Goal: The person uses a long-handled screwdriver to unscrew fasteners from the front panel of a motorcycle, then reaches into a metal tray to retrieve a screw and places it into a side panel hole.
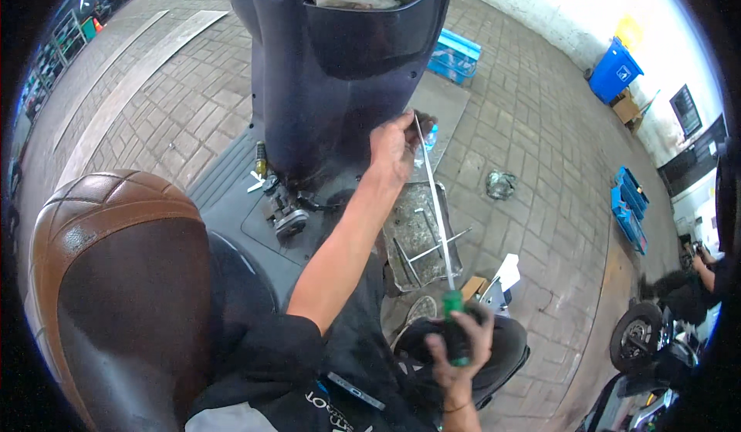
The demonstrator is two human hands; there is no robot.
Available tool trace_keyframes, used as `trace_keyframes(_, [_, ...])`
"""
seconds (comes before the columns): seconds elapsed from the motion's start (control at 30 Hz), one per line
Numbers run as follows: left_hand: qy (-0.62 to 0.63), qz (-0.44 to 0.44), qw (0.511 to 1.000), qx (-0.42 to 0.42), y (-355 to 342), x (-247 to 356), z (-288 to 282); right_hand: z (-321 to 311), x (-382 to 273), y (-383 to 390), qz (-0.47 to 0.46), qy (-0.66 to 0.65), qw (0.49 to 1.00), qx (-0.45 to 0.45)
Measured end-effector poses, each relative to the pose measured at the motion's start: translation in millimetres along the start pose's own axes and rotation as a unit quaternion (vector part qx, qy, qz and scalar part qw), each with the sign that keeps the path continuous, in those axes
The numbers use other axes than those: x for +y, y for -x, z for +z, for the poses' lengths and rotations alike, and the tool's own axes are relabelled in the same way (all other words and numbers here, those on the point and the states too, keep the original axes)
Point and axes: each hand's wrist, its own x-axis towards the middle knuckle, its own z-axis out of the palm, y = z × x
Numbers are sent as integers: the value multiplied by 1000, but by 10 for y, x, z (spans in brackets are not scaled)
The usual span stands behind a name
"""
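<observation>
In my right hand point(467, 339) is a long screwdriver point(438, 208) with a green handle. Its thin, bright shaft slants up to my left hand point(394, 148), whose fingers are closed about the tip end. That hand is beside the right edge of the scooter's dark front panel point(340, 116); its far fingers are partly hidden. The right hand is slightly blurred, its fingers wrapped round the handle. Lower left of the panel, a metal carburetor-like part point(284, 212) lies on the grey footboard point(231, 193).
A worn metal tray point(409, 200) holds a T-handle wrench point(440, 248) and other rods. Blue toolboxes point(455, 55) stand on the paving. The brown scooter seat point(116, 278) is at left. Crumpled plastic point(500, 185) lies right of the tray. Another person's arm point(704, 270) shows at far right.
</observation>
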Motion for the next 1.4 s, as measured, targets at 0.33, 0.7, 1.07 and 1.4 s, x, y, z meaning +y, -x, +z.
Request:
trace_keyframes(0.33, [-127,62,982,-127,-192,319,293,704,-97,-355,-73,87,993,-42])
trace_keyframes(0.7, [-209,74,970,-103,-306,296,234,959,-138,-436,-65,30,996,-49])
trace_keyframes(1.07, [-295,61,944,-137,-240,615,225,1139,-441,-544,-48,-42,996,-66])
trace_keyframes(1.4, [-319,128,939,2,1655,435,-1821,1037,-571,-1006,104,-413,829,-361])
